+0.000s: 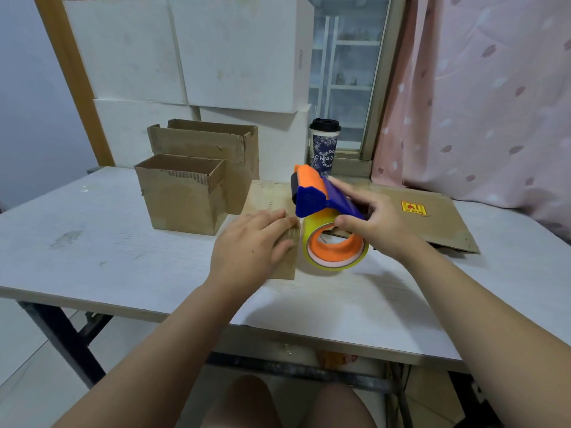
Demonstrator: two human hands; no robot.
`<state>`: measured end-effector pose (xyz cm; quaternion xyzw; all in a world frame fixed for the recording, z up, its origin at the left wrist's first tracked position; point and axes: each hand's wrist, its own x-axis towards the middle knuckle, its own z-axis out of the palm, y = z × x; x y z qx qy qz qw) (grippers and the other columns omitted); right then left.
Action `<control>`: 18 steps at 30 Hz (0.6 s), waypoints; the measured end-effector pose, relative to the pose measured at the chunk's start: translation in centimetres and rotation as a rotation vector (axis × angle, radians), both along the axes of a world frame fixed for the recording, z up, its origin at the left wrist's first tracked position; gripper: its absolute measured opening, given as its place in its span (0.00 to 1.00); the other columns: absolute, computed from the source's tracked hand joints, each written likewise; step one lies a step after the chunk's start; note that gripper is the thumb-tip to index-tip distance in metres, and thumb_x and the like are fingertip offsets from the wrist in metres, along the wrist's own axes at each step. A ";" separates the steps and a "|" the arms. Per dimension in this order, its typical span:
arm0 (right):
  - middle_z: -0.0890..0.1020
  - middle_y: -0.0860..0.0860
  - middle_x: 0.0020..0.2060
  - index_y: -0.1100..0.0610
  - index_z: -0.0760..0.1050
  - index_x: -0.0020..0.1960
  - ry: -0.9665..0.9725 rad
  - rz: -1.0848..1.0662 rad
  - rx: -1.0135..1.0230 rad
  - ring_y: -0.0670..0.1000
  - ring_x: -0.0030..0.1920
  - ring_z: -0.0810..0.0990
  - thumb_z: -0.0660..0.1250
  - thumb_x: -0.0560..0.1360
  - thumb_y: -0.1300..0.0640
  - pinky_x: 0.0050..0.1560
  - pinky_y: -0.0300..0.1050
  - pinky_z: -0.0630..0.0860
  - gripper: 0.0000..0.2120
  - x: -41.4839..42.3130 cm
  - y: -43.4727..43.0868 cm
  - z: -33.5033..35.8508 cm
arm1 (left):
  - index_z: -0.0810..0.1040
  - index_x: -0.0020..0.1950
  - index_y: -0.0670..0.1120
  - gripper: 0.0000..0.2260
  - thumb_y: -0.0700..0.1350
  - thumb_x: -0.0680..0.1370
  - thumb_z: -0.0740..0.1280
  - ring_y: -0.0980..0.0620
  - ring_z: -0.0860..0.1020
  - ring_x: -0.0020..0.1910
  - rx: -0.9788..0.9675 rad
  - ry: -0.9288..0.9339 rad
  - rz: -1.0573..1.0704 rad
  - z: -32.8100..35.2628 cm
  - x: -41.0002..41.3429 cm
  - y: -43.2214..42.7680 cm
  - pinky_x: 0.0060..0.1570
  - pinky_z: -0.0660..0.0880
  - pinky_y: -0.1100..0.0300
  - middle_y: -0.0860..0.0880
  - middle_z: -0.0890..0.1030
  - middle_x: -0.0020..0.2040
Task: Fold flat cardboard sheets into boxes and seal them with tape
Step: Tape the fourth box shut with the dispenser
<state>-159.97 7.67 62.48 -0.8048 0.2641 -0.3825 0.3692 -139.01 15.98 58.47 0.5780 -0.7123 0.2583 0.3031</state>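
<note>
Left hand [250, 242] lies flat over the cardboard piece [285, 267] and covers most of it, while the tape dispenser [312, 193] blocks its right edge. The dispenser's handle vanishes inside the right hand [380, 223], fingers smeared with blur. Tape touching the cardboard? Can't tell. The cup [324, 143] loses its base behind the dispenser, its lettering cut short. The label [413, 208] on the far-right flat sheet [438, 220] is too small to read. The rear brown box [216, 143] sits half hidden behind the nearer brown box [182, 199].
</note>
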 end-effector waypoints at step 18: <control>0.77 0.30 0.50 0.42 0.70 0.64 0.150 -0.196 -0.130 0.29 0.50 0.75 0.77 0.65 0.55 0.49 0.21 0.67 0.31 -3.5 0.9 0.5 | 0.82 0.54 0.48 0.16 0.53 0.76 0.60 0.49 0.81 0.48 -0.037 0.064 0.009 -0.3 0.4 -0.4 0.44 0.74 0.61 0.51 0.84 0.50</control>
